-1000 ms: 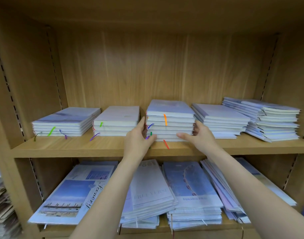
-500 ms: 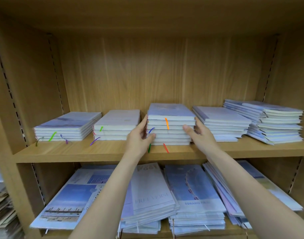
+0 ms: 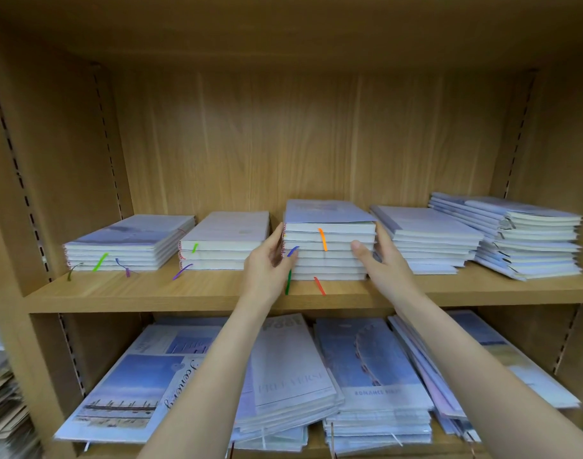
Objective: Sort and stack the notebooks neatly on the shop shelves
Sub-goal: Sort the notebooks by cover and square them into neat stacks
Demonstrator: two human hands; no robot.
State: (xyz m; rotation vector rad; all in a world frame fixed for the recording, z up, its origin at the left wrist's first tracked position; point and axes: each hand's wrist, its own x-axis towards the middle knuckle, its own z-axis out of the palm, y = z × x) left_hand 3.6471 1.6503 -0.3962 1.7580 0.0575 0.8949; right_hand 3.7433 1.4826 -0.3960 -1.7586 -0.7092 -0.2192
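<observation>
Bracketing the middle stack of notebooks (image 3: 328, 240) on the upper shelf (image 3: 197, 293), third of five piles, between a low pile (image 3: 224, 241) on its left and a broader pile (image 3: 426, 238) on its right. Pressing the left hand (image 3: 268, 265) against the stack's left side, fingers nearly straight, thumb lying across the front lower corner. Resting the right hand (image 3: 383, 263) on the right side, thumb on the front edges, fingers slipping into the gap beside the neighbouring pile; clasping from both sides rather than closing around anything. Sitting flat on the board, page edges facing outward, ribbon markers (image 3: 322, 239) dangling over the front. Likely handling as a fairly heavy block, each book stiff enough singly, yet the smooth covers probably sliding over one another under uneven pressure. Best taking hold low on both sides, palms squeezing inward, thumbs steadying the front. Showing a fanned, untidy pile (image 3: 528, 240) at far right and larger booklets (image 3: 376, 376) lying on the lower shelf.
</observation>
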